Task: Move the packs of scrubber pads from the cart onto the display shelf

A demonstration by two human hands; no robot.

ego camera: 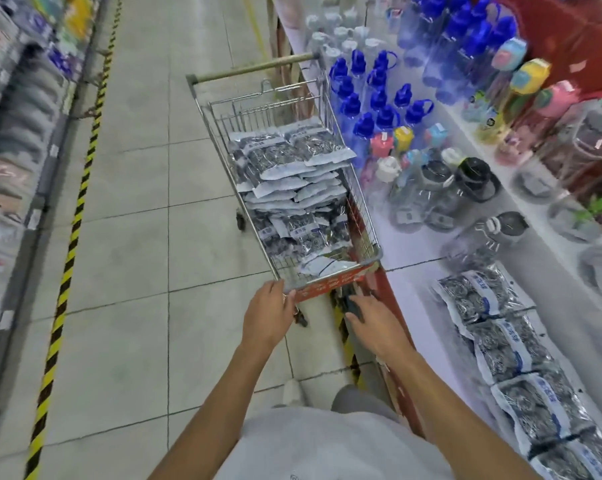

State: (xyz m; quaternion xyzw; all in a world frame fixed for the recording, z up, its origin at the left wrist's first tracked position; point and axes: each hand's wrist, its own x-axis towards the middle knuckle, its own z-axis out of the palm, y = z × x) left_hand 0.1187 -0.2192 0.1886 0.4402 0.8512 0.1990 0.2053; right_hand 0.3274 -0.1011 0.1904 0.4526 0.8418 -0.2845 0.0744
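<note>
Blue-capped bottles (372,98) crowd beside dark-lidded jars (472,178); yellow-black floor tape (70,237) lines the aisle.

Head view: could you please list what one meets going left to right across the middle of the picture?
Left shelving → striped floor tape → floor tiles → cart → shelf with bottles.

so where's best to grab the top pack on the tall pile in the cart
Take the top pack by its flat sealed edge overhanging toward the shelf, coming down from above on that right side. It lies flat and highest on the pile, clear of the cart wires.
</note>
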